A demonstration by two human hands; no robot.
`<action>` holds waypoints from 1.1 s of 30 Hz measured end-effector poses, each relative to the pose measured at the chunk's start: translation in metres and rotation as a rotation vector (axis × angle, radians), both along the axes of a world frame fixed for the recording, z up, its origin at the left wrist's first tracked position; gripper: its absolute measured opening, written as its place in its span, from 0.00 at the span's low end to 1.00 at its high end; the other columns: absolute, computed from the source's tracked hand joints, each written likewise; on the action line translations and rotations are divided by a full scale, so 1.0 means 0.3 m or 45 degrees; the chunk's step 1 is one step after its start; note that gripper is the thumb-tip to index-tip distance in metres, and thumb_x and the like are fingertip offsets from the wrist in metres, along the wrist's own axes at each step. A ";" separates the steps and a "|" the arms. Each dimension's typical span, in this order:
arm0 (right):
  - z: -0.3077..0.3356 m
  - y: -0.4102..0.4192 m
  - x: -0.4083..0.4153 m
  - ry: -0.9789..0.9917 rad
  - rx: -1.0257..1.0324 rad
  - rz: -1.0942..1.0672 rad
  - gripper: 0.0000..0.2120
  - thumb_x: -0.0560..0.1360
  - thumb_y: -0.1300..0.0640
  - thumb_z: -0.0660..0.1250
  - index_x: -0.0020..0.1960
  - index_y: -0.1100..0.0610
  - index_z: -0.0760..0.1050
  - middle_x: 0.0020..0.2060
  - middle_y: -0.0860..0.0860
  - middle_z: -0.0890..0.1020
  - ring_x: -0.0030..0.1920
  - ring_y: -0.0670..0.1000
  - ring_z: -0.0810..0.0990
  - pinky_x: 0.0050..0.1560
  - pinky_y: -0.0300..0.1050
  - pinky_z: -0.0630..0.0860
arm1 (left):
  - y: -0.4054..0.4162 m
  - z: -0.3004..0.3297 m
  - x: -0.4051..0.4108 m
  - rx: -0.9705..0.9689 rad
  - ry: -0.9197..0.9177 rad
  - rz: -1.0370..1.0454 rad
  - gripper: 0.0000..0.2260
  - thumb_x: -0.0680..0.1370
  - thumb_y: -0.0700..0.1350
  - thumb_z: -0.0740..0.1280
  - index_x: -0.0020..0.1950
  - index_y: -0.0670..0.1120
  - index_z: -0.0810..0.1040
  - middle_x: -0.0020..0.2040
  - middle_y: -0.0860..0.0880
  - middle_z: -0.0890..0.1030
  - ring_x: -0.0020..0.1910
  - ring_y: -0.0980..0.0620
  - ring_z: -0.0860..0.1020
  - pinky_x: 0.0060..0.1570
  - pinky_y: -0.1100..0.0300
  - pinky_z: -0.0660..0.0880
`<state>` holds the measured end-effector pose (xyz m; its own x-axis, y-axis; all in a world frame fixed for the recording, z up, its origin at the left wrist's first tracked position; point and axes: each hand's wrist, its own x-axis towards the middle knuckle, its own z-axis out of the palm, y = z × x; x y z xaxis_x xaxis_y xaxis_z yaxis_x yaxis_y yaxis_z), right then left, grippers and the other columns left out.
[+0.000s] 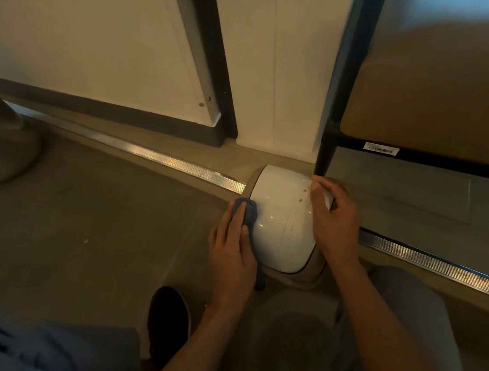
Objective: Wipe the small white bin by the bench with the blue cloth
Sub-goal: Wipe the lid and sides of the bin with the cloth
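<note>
Left hand (232, 245): fingers laid nearly straight over the blue cloth (244, 212), pressing it flat against the left flank of the small white bin (282, 220). Right hand (332, 216): fingers curled over the bin's right edge, gripping it to steady it. Bin location: on the floor (96, 214), just beside the black frame of the bench (430, 93), close to the wall, lid domed and glossy. Brown spots (303, 193) visible on the lid near the right hand, not yet reached by the cloth. Probable faults: cloth slipping from under flat fingers, since nothing pinches it; bin sliding or tipping toward the bench frame if left-side pressure exceeds the right-hand hold; lid possibly swinging inward under downward force; spots smeared rather than lifted by a single light pass.
</note>
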<state>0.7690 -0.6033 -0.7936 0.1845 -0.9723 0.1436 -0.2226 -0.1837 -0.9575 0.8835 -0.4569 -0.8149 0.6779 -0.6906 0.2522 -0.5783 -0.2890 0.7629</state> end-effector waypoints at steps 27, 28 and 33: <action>0.004 -0.009 0.002 -0.020 -0.100 0.012 0.11 0.81 0.55 0.65 0.59 0.57 0.80 0.54 0.51 0.82 0.55 0.45 0.80 0.58 0.40 0.76 | -0.286 0.111 -0.014 0.306 -0.556 -0.378 0.22 0.81 0.50 0.55 0.74 0.50 0.71 0.75 0.46 0.70 0.77 0.40 0.64 0.74 0.40 0.60; 0.005 -0.008 0.004 -0.018 -0.101 0.011 0.10 0.81 0.56 0.65 0.59 0.57 0.80 0.54 0.51 0.82 0.55 0.45 0.80 0.58 0.39 0.76 | -0.251 0.091 -0.019 0.278 -0.570 -0.363 0.21 0.82 0.49 0.58 0.75 0.50 0.69 0.76 0.47 0.68 0.78 0.41 0.61 0.76 0.41 0.57; 0.009 -0.002 0.004 -0.019 -0.043 0.001 0.11 0.81 0.53 0.65 0.60 0.55 0.80 0.53 0.46 0.81 0.55 0.43 0.79 0.59 0.40 0.76 | -0.075 0.013 -0.005 0.147 -0.314 -0.219 0.21 0.86 0.51 0.52 0.80 0.57 0.59 0.82 0.52 0.58 0.81 0.47 0.53 0.77 0.45 0.57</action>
<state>0.7702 -0.6039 -0.7908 0.1827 -0.9667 0.1791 -0.2086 -0.2162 -0.9538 0.8820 -0.4793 -0.8108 0.4769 -0.8234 0.3077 -0.7897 -0.2476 0.5613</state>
